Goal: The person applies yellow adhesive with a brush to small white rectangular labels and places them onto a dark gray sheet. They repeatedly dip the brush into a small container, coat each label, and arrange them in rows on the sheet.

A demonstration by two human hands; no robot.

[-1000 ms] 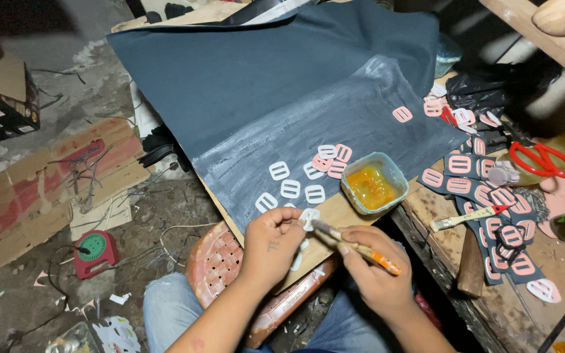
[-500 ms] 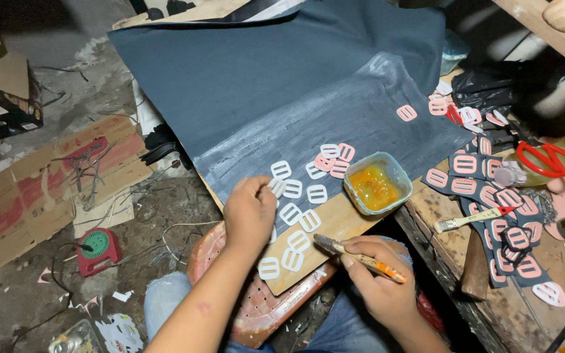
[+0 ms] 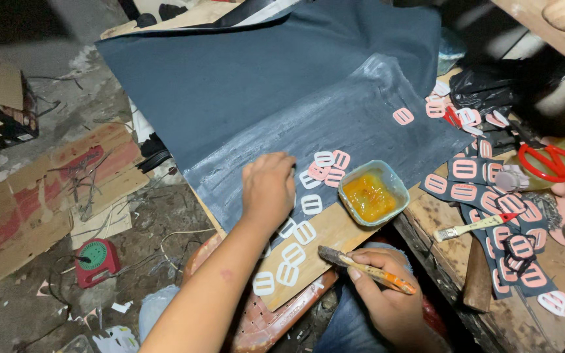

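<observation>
Head view: right hand [image 3: 387, 297] around brush [image 3: 367, 268].

- Red-handled scissors [image 3: 552, 163], lying on my bench at far right
- Spare brush [image 3: 471, 228], near the bench edge
- Red-and-green round device [image 3: 95, 259], on the floor beside flattened cardboard [image 3: 31, 209]

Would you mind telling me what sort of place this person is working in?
Probably a small, informal craft workshop. A dark sheet bears cut-out pink and white pieces, a tub of orange glue stands by them, and the right hand holds a glue brush.
</observation>
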